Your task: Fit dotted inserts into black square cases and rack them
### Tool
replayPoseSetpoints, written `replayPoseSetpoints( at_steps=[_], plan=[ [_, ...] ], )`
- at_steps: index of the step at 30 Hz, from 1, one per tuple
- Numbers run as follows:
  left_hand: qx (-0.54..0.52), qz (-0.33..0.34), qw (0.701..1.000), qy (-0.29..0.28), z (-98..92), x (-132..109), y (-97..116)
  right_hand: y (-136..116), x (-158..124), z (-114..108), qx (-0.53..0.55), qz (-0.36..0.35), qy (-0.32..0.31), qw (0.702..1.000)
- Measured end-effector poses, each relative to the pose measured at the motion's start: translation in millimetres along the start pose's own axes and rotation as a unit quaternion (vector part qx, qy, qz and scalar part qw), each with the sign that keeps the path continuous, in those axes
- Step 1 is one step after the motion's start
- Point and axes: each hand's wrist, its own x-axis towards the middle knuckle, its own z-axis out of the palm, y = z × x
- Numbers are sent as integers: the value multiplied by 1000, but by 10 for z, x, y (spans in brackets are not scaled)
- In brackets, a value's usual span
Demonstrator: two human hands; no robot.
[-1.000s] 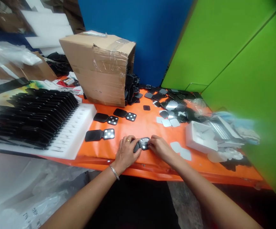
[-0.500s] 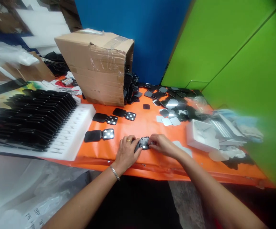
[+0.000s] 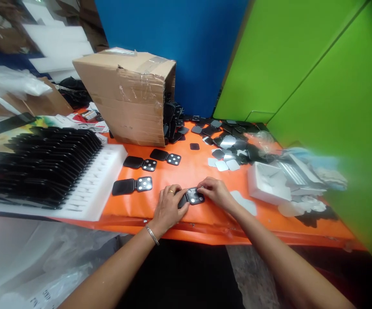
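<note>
A black hinged case (image 3: 196, 196) lies unfolded near the front of the orange table, with pale round spots on its right half. My left hand (image 3: 169, 207) grips the case's left half between thumb and fingers. At the upper right corner of the case, my right hand (image 3: 216, 192) has its fingertips pinched together; whether something small is between them I cannot make out. Three similar opened cases lie to the left: one nearest me (image 3: 144, 183), one behind it (image 3: 149, 165) and one farther back (image 3: 174, 159). Each shows pale dots on its right half.
A white foam tray (image 3: 110, 171) holds rows of black pieces at left. A cardboard box (image 3: 131, 103) spills black pieces behind. Black and grey square plates (image 3: 234, 150) are heaped at the back right. A small white box (image 3: 266, 182) and white sheets (image 3: 243, 201) lie right.
My right fingertips have shifted from the middle right of the case's dotted half to its upper right corner. My left hand still holds the case. The whole view has shifted slightly.
</note>
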Motion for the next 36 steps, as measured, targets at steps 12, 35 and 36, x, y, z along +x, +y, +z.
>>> replayPoseSetpoints(
  at_steps=[12, 35, 36],
  plan=[
    [3, -7, 1000, 6, 9, -11, 11, -51, 79, 57, -147, -33, -51, 987],
    [-5, -11, 1000, 13, 39, -16, -8, -94, 58, 158, -140, -38, -24, 989],
    [-7, -13, 1000, 15, 36, -18, -5, -77, 78, 137, -150, -37, -28, 988]
  ],
)
